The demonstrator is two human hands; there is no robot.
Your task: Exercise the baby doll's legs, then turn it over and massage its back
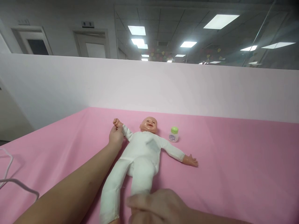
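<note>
A baby doll (143, 149) in a white cloth body lies face up on a pink sheet, its head toward the back. My left hand (116, 136) is closed around the doll's wrist, just below its small fist, on the left side of the picture. At the bottom, my right hand (161, 207) has its fingers curled over the doll's lower leg on the right; motion blurs it slightly. The doll's other arm stretches out to the right, palm open. Beside its head stands a small bottle (173, 134) with a green cap. The foot under my right hand is hidden.
The pink sheet (233, 165) covers the table. A white partition (187, 90) rises behind it, with glass above. White cables (21, 183) curve along the left edge. Two doors (92, 43) are in the background at upper left.
</note>
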